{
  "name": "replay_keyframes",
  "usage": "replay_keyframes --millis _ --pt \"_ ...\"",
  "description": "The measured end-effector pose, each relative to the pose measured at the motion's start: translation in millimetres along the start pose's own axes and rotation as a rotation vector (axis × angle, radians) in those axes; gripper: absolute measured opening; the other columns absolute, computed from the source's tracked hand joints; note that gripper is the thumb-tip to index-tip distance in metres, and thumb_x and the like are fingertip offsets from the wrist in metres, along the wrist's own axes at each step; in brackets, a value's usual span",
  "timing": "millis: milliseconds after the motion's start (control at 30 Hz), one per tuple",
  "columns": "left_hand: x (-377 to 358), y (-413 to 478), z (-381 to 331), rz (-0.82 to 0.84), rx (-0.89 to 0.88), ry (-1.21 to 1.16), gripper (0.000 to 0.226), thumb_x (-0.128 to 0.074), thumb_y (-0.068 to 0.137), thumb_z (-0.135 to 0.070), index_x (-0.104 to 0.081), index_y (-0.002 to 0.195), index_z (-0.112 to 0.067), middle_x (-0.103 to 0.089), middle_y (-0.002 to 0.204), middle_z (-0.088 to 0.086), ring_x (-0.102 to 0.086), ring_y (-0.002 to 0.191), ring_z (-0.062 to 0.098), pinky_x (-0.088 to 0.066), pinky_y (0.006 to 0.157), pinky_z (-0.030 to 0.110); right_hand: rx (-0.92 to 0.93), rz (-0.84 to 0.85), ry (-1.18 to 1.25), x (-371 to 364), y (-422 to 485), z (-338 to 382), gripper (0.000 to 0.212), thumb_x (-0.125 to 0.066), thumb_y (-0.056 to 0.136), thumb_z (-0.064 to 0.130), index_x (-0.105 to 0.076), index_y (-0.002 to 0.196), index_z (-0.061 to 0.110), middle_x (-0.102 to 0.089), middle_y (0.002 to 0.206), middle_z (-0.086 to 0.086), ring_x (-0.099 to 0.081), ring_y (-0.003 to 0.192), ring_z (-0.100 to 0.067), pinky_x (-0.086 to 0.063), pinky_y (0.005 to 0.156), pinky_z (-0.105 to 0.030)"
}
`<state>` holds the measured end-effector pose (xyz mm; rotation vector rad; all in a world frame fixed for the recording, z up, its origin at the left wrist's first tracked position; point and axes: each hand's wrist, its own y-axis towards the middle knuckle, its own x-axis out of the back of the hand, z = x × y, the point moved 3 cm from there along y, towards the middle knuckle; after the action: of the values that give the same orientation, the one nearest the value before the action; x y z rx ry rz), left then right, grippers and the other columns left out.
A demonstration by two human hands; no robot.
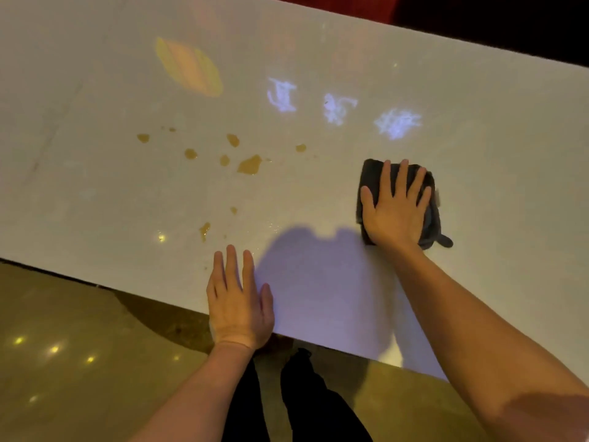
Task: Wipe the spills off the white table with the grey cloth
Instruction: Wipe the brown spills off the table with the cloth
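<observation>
Pressing flat, fingers spread, the right hand (pixel 396 212) pins the folded grey cloth (pixel 428 215) down; amber spills (pixel 249 164) at 10 o'clock, bare white table (pixel 95 186) between; left hand (pixel 239 306) released, palm down, at the near edge.

We see the right hand (pixel 395 212) pressed flat, fingers spread, on the folded grey cloth (pixel 430 215) – well apart from the brown spills (pixel 250 164) on the white table (pixel 95 186). The left hand (pixel 239 307) lies flat at the near edge.
</observation>
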<state>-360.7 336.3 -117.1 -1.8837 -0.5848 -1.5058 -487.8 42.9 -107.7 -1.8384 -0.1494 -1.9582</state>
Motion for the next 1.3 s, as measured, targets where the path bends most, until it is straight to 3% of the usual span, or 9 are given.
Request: replay_keyframes --millis 167,333,500,667,833,1000,1067,1200,1300 --pt "4 0 -2 0.018 -0.010 -0.015 0.069 -0.033 0.096 -0.046 -0.033 0.154 -0.008 -0.025 0.163 0.021 -0.017 0.151 0.042 -0.028 0.114 0.054 0.545 0.021 -0.029 -43 -157 57 0.066 -0.029 0.104 0.055 -0.020 0.162 0.026 -0.015 0.171 -0.009 -0.007 0.158 -0.039 -0.004 0.125 -0.055" --pt "13 -3 -7 0.043 -0.029 0.005 0.062 -0.037 0.101 -0.039 -0.033 0.155 -0.008 -0.021 0.164 0.023 -0.012 0.152 0.045 -0.019 0.120 0.053 0.669 0.100 -0.063 -42 -148 49 0.064 -0.024 0.103 0.059 -0.020 0.162 0.031 -0.015 0.172 -0.004 -0.003 0.159 -0.035 -0.002 0.127 -0.053" --pt "32 -9 -3 -0.031 -0.190 0.028 0.046 -0.067 0.092 -0.027 -0.060 0.133 -0.009 -0.054 0.142 0.020 -0.052 0.125 0.044 -0.042 0.100 0.053 0.305 0.064 -0.054 -22 -77 29 0.067 -0.026 0.103 0.056 -0.014 0.164 0.030 -0.005 0.174 -0.007 0.003 0.159 -0.037 -0.003 0.128 -0.057" --pt "67 28 83 -0.214 -0.144 -0.013 0.049 -0.050 0.096 -0.038 -0.052 0.136 -0.009 -0.047 0.145 0.022 -0.044 0.129 0.045 -0.036 0.101 0.056 0.033 -0.033 0.030 -26 -113 65 0.067 -0.032 0.101 0.048 -0.024 0.163 0.023 -0.018 0.171 -0.010 -0.010 0.157 -0.041 -0.006 0.126 -0.060" --pt "91 106 190 -0.147 0.203 0.013 0.074 -0.026 0.096 -0.059 -0.031 0.153 -0.013 -0.022 0.163 0.021 -0.018 0.148 0.047 -0.019 0.115 0.064 0.535 0.045 0.004 -59 -199 166 0.064 -0.030 0.103 0.054 -0.030 0.161 0.026 -0.024 0.170 -0.004 -0.012 0.158 -0.039 -0.003 0.125 -0.056" --pt "54 121 214 -0.015 0.326 -0.026 0.088 -0.012 0.092 -0.075 0.000 0.161 -0.022 0.008 0.168 0.014 0.012 0.153 0.039 0.007 0.119 0.064 0.959 0.074 -0.072 -57 -166 139 0.055 -0.023 0.107 0.055 -0.027 0.160 0.038 -0.023 0.170 0.006 -0.005 0.160 -0.030 -0.003 0.128 -0.053" --pt "48 120 212 -0.036 0.337 -0.040 0.086 -0.010 0.092 -0.074 -0.001 0.161 -0.023 0.006 0.169 0.012 0.010 0.153 0.038 0.007 0.120 0.062 0.774 0.005 -0.055 -43 -122 100 0.055 -0.024 0.107 0.055 -0.026 0.160 0.039 -0.023 0.170 0.003 -0.008 0.159 -0.033 -0.010 0.127 -0.058" --pt "47 119 216 -0.063 0.345 -0.051 0.084 -0.013 0.092 -0.074 -0.005 0.160 -0.025 0.001 0.169 0.010 0.006 0.154 0.036 0.003 0.120 0.061 -0.196 -0.106 0.079 -18 -77 52 0.067 -0.017 0.101 0.056 -0.020 0.163 0.031 -0.014 0.172 -0.008 -0.005 0.157 -0.043 -0.008 0.125 -0.063" --pt "44 123 217 -0.079 0.342 -0.047 0.084 -0.013 0.091 -0.075 -0.007 0.159 -0.026 -0.003 0.169 0.011 0.002 0.154 0.038 0.002 0.120 0.062 -0.333 -0.110 0.124 -29 -106 126 0.069 -0.019 0.101 0.053 -0.015 0.164 0.026 -0.009 0.173 -0.012 -0.001 0.157 -0.046 -0.003 0.125 -0.065"
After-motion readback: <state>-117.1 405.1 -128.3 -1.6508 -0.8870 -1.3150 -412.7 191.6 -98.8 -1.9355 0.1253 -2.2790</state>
